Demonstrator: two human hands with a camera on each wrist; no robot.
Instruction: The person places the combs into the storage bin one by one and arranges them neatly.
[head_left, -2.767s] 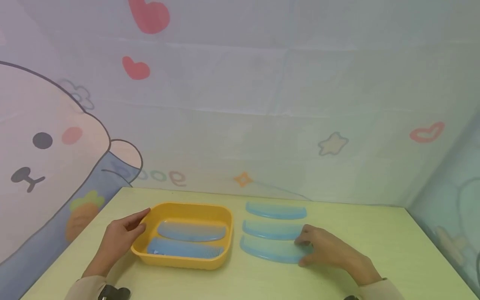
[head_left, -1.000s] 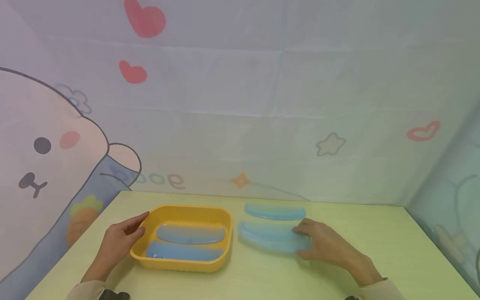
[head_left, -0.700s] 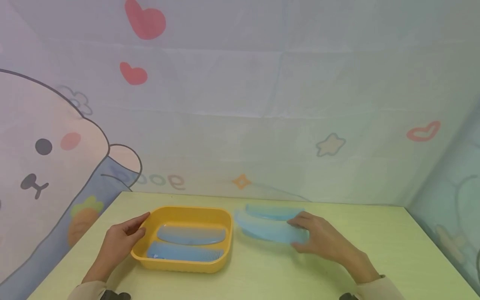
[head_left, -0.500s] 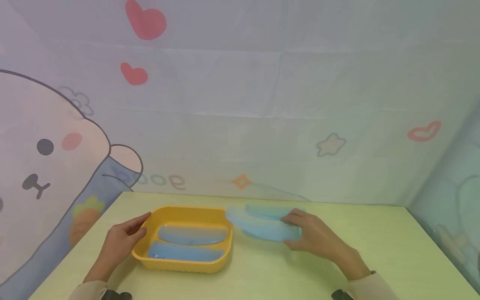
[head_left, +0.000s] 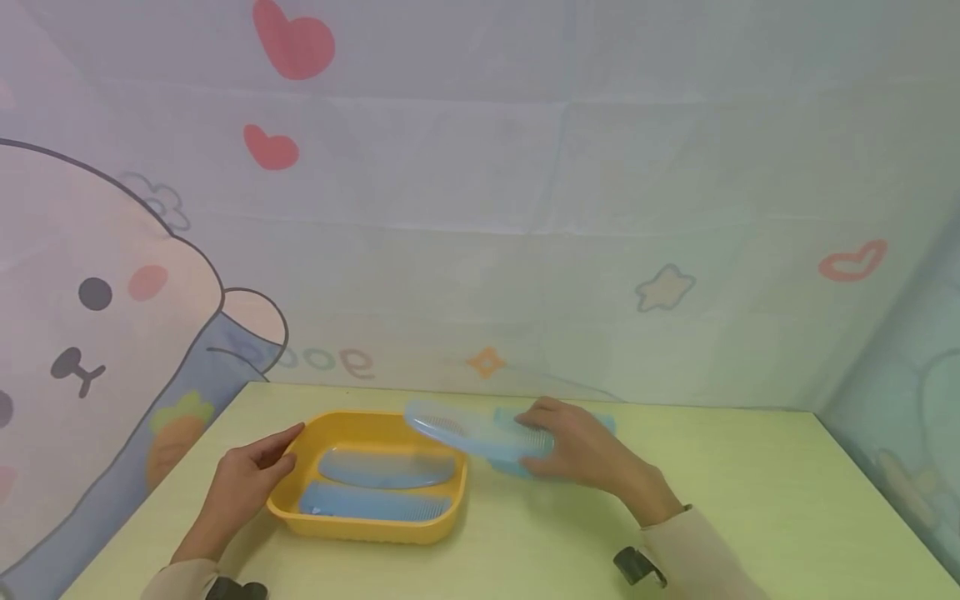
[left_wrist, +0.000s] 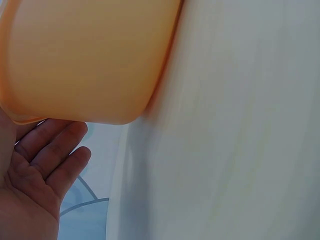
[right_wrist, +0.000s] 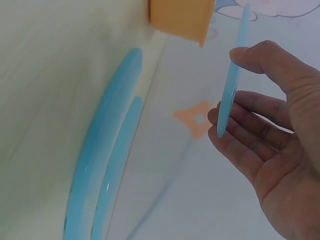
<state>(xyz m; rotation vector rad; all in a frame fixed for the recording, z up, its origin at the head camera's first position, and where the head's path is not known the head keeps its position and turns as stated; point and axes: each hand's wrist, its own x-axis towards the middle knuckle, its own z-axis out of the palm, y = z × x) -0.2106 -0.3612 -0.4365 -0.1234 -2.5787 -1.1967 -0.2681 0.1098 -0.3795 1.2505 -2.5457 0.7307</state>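
Observation:
A translucent blue comb (head_left: 465, 429) hangs tilted in the air, its left end over the right rim of a yellow plastic tray (head_left: 367, 530). My right hand (head_left: 577, 448) pinches it near its right end; the right wrist view shows the thumb on one face and fingertips on the other. Inside the tray lie two more blue combs, a curved one (head_left: 386, 469) behind a straighter one (head_left: 375, 502). Against the tray's left rim rests my left hand (head_left: 242, 483); in the left wrist view its fingers (left_wrist: 60, 150) extend loosely beside the wall.
Two blue combs lie on the pale table right of the tray: a nearer one (right_wrist: 100, 140) and a farther one (right_wrist: 117, 165). In the head view my right hand partly covers them. A printed cloth backdrop (head_left: 465, 183) rises behind the table's back edge.
My right hand has taken the nearest comb off the table, lifted it and carried it left to the tray's right rim. My left hand has stayed at the tray's left side.

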